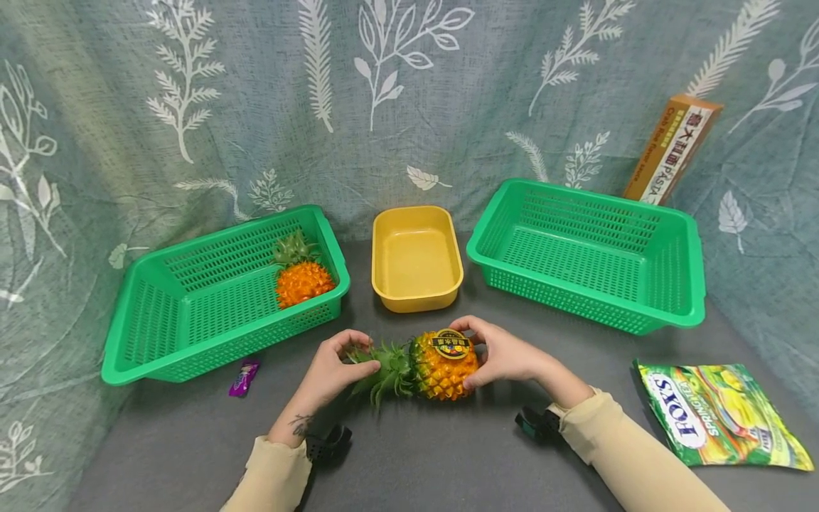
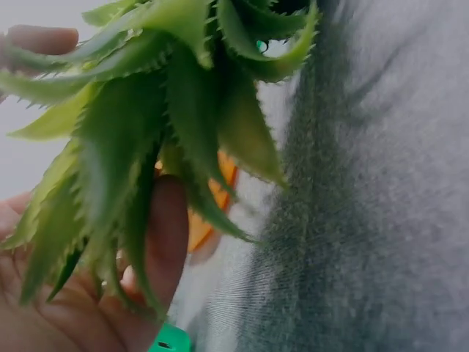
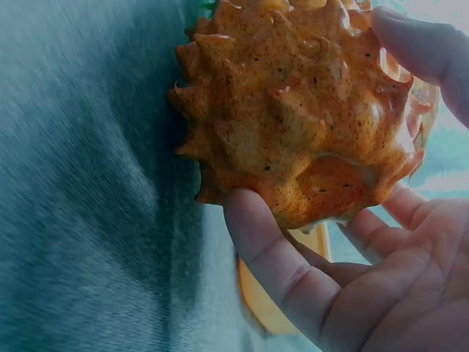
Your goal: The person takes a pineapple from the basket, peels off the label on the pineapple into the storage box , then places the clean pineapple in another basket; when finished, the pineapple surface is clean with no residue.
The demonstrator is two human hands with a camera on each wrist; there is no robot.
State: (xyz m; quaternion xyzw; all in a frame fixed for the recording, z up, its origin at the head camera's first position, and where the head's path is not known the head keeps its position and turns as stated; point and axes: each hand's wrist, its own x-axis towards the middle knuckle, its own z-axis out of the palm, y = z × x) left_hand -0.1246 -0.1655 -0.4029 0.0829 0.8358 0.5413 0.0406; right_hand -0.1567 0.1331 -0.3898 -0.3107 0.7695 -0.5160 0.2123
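Observation:
A toy-like pineapple (image 1: pixel 436 375) with an orange, spiky body lies sideways above the dark table, a black and gold label on its upper side. Its green leaf crown (image 2: pixel 121 132) points left. My left hand (image 1: pixel 329 373) holds the crown, thumb and fingers curled about the leaves, which partly hide them in the left wrist view. At the other end, my right hand (image 1: pixel 508 353) grips the rounded base (image 3: pixel 293 125) between thumb and fingers. Whether its underside touches the table is hard to tell.
A second pineapple (image 1: pixel 303 282) sits in the left green basket (image 1: pixel 192 359). Behind stand a yellow tub (image 1: pixel 417 304) and another green basket (image 1: pixel 576 302). A pasta box (image 1: pixel 672 151) leans at the back. A purple sweet (image 1: pixel 244 377) lies left, a FOX'S bag (image 1: pixel 723 416) right.

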